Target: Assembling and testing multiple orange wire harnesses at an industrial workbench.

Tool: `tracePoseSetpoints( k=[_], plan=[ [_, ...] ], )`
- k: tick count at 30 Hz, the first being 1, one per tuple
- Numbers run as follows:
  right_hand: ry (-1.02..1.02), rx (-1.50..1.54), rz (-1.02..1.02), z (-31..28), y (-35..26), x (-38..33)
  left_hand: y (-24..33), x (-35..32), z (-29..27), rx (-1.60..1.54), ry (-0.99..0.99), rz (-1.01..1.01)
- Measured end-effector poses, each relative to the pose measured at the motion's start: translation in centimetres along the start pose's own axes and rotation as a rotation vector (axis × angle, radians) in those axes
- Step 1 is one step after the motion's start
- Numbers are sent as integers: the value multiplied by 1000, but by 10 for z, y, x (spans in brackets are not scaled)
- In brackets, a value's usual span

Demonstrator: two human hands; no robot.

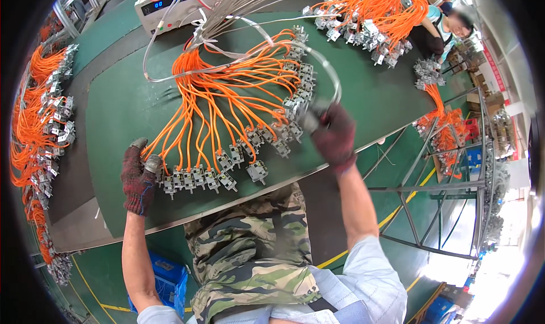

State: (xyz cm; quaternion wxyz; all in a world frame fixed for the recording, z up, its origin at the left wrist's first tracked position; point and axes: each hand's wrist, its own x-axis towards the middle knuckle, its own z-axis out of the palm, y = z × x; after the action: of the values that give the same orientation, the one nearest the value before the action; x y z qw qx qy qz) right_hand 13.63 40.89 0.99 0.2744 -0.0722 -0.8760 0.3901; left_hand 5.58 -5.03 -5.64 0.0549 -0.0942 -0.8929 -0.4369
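Observation:
A bundle of orange cables (196, 77) fans out over the green table mat, each ending in a small grey metal connector (257, 171). At the left end of the fan, my left hand (138, 179) in a dark red knit glove closes around the end of an orange cable, whose connector is mostly hidden by the fingers. My right hand (335, 134), gloved alike and smeared by motion, is at the fan's right side beside the connectors. A clear-sheathed cable (329, 68) loops down to it, and a blurred grey metallic piece shows at its fingertips.
A bench power supply (179, 6) with a blue display stands at the back, near bare grey wires (238, 12). More orange cable bundles lie at far left (34, 120) and far right (374, 12). A person (448, 29) is at back right, above a metal frame (431, 190).

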Motion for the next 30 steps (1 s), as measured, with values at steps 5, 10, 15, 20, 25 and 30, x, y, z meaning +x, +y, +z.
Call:
tracePoseSetpoints(
  k=[5,10,15,20,25,30],
  plan=[
    [231,531,-405,-37,-78,85,5,-7,-10,-34,38,-30],
    [361,236,-368,-83,-93,-19,-4,1,-3,1,3,38],
    [302,202,-398,-50,-86,-39,-7,-5,-8,54,-9,28],
    [148,639,231,5,-29,-49,1,-1,-3,47,7,23],
    [123,458,233,31,-8,-44,7,-2,-3,31,45,-15],
    [68,389,291,38,-8,-37,7,-3,-4,-11,35,-34]
  ],
)
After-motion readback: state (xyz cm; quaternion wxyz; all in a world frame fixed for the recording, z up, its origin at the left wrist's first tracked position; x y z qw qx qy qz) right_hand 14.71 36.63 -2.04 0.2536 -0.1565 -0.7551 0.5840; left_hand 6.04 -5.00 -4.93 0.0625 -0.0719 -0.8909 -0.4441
